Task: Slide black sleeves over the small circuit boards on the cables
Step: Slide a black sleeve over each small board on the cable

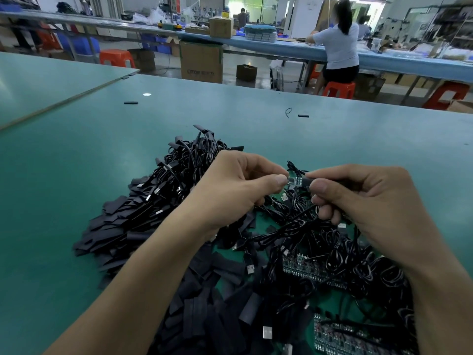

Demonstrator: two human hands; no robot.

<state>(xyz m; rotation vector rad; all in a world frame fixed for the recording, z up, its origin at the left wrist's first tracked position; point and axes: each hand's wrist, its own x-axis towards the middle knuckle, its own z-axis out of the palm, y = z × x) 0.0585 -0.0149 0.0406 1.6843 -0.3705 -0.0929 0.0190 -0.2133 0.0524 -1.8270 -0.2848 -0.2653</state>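
I am pinching the small circuit board (294,181) by its left end between the thumb and forefinger of my left hand (235,185), the other fingers curled loosely underneath. My right hand (366,201) is gripping a black sleeve (306,181) between thumb and forefinger, while its lower fingers are curling round a few loops from the cable tangle (320,239) below.

The board is lying level, its long axis running straight from one hand to the other, and the sleeve is lined up on that same axis just to the board's right. The sleeve's open mouth seems to be meeting the board's right end, though I cannot tell how far over it has gone. Most of the board is showing bare between my fingertips, so I judge the sliding is only starting. The right hand is the one nearer the sleeve, so the push should go leftward, toward my left thumb.

No bin or tray is sitting near my hands. Everything is lying loose on the green table (76,162): a heap of flat black sleeves (194,303) under my left forearm, a heap of coiled cables (189,160) beyond my left hand, and panels of unseparated boards (304,271) under my right wrist.
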